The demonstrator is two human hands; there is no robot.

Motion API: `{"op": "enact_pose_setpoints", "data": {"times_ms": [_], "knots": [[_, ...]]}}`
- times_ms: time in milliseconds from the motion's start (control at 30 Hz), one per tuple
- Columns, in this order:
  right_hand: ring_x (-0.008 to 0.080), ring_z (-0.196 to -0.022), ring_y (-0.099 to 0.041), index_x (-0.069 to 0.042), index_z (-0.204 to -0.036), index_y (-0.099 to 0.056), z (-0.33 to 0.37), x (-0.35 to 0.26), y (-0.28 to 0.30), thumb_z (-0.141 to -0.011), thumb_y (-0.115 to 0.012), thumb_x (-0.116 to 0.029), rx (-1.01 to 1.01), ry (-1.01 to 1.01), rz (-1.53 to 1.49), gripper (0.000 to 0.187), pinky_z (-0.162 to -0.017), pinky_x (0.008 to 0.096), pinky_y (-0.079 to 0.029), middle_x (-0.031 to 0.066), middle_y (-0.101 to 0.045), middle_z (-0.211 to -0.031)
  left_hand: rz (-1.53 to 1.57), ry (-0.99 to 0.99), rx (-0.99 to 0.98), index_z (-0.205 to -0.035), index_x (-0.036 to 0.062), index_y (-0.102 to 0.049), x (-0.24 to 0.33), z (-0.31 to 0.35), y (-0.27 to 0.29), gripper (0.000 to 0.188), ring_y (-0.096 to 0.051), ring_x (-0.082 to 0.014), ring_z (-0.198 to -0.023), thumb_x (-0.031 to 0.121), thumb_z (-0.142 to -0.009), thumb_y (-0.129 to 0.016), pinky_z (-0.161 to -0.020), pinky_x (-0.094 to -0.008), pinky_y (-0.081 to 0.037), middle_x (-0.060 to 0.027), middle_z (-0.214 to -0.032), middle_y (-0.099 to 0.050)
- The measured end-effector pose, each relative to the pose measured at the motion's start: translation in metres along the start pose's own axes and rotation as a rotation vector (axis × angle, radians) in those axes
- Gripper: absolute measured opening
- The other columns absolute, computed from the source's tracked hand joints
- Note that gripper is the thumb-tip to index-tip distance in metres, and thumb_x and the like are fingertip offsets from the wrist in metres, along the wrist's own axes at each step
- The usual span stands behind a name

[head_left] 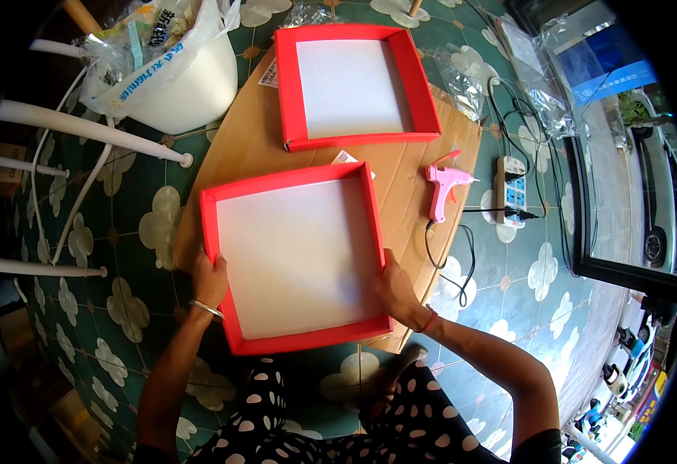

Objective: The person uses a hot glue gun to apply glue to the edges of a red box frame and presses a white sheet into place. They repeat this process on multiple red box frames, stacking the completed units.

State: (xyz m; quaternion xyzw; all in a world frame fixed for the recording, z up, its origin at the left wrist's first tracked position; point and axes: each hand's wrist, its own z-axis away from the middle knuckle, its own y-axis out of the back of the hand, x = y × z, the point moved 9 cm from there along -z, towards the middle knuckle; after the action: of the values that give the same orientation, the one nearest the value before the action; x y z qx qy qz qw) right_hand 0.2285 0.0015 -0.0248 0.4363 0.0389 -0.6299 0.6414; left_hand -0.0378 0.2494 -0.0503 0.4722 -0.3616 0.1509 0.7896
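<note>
Between my hands is a shallow square tray-like box [292, 263] with red walls and a white inside, slightly tilted. My left hand [210, 280] grips its left wall, thumb over the rim. On the opposite side my right hand [399, 292] holds the right wall, its fingers partly hidden by the box. A second red box [354, 89] of the same kind lies beyond it on a sheet of brown cardboard [408, 193]. To the right, a pink glue gun [445, 185] rests on the cardboard, its nozzle pointing right.
A white power strip [511, 192] with plugs and black cables lies on the patterned tile floor right of the cardboard. A bag-lined white bin [191, 85] and white metal legs [91, 127] stand at the left. A black-framed glass door [625, 274] is at the right.
</note>
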Motion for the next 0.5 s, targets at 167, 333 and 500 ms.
{"op": "enact_pose_setpoints", "data": {"times_ms": [167, 333, 500], "knots": [[0.0473, -0.093, -0.058, 0.002, -0.120, -0.039, 0.002, -0.002, -0.007, -0.087, -0.052, -0.019, -0.071, 0.056, 0.044, 0.041, -0.080, 0.0492, -0.046, 0.0318, -0.059, -0.094, 0.056, 0.002, -0.021, -0.116, -0.0066, -0.050, -0.003, 0.001, 0.001, 0.034, -0.061, -0.0340, -0.094, 0.003, -0.083, -0.051, -0.083, -0.0399, -0.046, -0.0223, -0.101, -0.062], [0.0381, -0.098, -0.054, 0.000, -0.122, -0.045, -0.023, -0.079, 0.053, -0.087, -0.062, -0.027, 0.333, 0.717, 0.343, 0.047, -0.084, 0.0441, -0.044, 0.0223, -0.054, -0.105, 0.451, 0.127, -0.080, -0.127, -0.0013, -0.043, -0.030, -0.003, 0.030, 0.048, -0.056, -0.0209, -0.101, 0.000, -0.080, -0.052, -0.088, -0.0333, -0.044, -0.0102, -0.113, -0.057], [0.0278, -0.112, -0.048, -0.010, -0.124, -0.050, -0.093, -0.130, 0.106, -0.080, -0.056, -0.003, 0.653, 0.885, 0.931, 0.045, -0.097, 0.0427, -0.036, 0.0099, -0.055, -0.109, 0.630, 0.235, -0.119, -0.132, 0.0039, -0.042, -0.041, 0.012, 0.030, 0.052, -0.056, -0.0216, -0.104, 0.000, -0.082, -0.053, -0.090, -0.0337, -0.046, -0.0097, -0.116, -0.056]]}}
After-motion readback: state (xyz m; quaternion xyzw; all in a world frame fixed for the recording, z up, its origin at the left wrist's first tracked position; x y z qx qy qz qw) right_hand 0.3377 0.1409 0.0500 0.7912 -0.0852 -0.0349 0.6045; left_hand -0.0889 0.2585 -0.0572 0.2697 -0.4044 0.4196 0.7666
